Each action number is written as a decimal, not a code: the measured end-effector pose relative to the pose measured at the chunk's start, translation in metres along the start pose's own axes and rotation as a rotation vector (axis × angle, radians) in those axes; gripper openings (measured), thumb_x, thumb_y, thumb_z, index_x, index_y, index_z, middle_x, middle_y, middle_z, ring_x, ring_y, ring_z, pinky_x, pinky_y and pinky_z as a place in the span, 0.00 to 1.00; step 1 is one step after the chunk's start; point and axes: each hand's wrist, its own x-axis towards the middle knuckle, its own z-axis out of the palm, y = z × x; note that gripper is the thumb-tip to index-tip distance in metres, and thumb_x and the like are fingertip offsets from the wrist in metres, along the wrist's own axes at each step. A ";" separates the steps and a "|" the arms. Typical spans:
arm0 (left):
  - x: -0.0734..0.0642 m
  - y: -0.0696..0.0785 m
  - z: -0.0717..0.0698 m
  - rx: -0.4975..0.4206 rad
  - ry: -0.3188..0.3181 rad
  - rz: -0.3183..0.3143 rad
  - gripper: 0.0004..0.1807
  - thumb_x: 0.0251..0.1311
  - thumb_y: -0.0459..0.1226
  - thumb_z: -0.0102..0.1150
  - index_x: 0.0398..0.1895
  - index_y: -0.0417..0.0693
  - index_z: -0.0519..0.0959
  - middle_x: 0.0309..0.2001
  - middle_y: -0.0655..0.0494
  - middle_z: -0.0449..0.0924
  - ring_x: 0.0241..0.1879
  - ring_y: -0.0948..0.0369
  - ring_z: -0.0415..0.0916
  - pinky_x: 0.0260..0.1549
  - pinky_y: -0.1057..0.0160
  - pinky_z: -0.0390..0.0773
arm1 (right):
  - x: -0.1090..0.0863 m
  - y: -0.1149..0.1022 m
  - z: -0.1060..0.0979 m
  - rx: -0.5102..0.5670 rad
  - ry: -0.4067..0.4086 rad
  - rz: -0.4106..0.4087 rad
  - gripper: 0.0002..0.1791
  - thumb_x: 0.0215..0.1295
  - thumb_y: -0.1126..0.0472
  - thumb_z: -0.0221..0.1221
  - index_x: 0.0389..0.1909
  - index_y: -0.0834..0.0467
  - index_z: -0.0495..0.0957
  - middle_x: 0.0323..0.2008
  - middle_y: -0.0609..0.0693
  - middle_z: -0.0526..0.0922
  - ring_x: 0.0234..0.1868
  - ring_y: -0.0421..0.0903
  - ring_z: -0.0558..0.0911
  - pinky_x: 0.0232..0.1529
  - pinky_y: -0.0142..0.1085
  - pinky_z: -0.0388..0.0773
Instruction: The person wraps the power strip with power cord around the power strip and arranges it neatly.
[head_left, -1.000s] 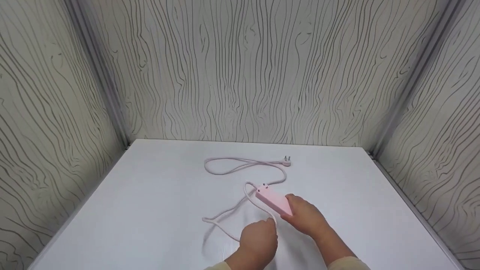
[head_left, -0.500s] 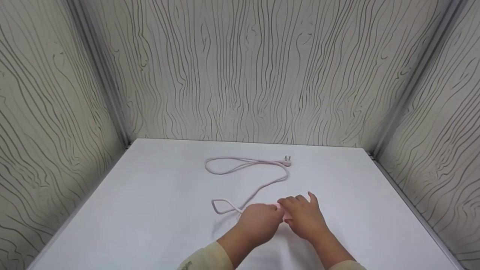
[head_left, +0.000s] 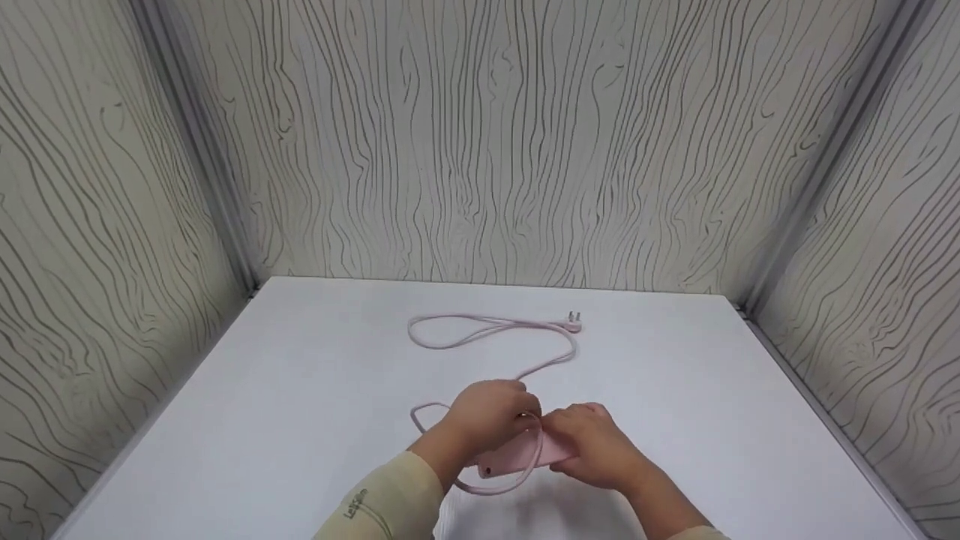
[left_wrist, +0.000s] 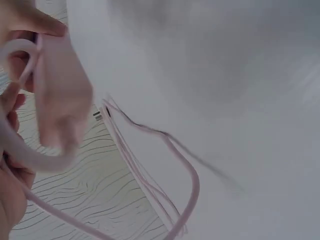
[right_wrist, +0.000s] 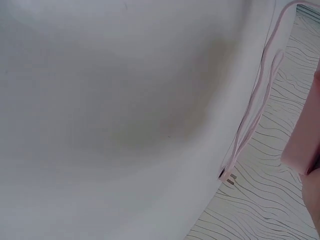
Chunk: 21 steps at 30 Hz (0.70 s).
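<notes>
A pink power strip (head_left: 508,457) is held above the table in my right hand (head_left: 596,444), whose fingers wrap round its right end. My left hand (head_left: 486,414), fingers curled, grips the strip's pink cord (head_left: 538,448) just above and left of the strip. One bend of cord hangs across the strip's face. In the left wrist view the strip (left_wrist: 62,82) stands beside the looped cord (left_wrist: 37,161). Only a corner of the strip (right_wrist: 301,140) shows in the right wrist view. My left fingertips are partly hidden.
The plug (head_left: 572,324), prongs up, lies toward the back of the white table (head_left: 315,375). Near it the cord's far length (head_left: 442,347) lies in a long loop. Wood-grain patterned panels (head_left: 480,150) stand at the back and both sides.
My left hand has moved up and left, drawing the cord over the strip. The strip has turned and come nearer. The plug and the cord's far loop stay nearly in place.
</notes>
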 end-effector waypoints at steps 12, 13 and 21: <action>-0.019 -0.040 0.020 0.478 0.227 0.164 0.18 0.61 0.49 0.50 0.55 0.62 0.72 0.37 0.62 0.73 0.36 0.63 0.70 0.38 0.63 0.69 | -0.009 0.006 -0.010 0.425 -0.145 0.117 0.27 0.48 0.55 0.66 0.53 0.43 0.73 0.50 0.40 0.77 0.46 0.39 0.73 0.48 0.40 0.69; -0.021 -0.041 0.021 0.583 0.231 0.181 0.22 0.62 0.51 0.48 0.59 0.61 0.68 0.43 0.61 0.72 0.43 0.61 0.69 0.45 0.59 0.67 | -0.009 0.007 -0.010 0.462 -0.153 0.136 0.27 0.49 0.54 0.66 0.53 0.44 0.73 0.50 0.41 0.76 0.46 0.39 0.73 0.48 0.39 0.69; -0.026 -0.032 0.039 0.649 0.080 0.079 0.38 0.61 0.54 0.45 0.71 0.52 0.47 0.69 0.56 0.52 0.70 0.55 0.40 0.63 0.43 0.34 | -0.009 0.011 -0.013 0.595 -0.175 0.206 0.25 0.51 0.53 0.65 0.53 0.45 0.73 0.50 0.43 0.76 0.43 0.41 0.72 0.45 0.34 0.69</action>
